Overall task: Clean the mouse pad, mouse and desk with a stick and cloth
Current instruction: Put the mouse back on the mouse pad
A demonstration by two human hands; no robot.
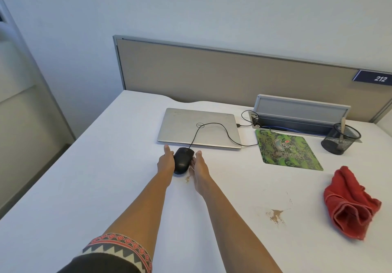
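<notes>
Mouse (182,160), black, sits on the white bench (106,166), flanked closely by left hand (166,160) at nine o'clock and right hand (200,165) at three, fingers (167,148) straight, unclenched.

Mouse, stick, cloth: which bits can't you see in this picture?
Head view:
- Mouse: sides and underside hidden by the left hand and right hand beside it; contact unclear.
- Stick: lower end blurred behind the mesh cup.
- Cloth: inside hidden by its own folds.
- Sleeve: cut off by the bottom edge.
</notes>
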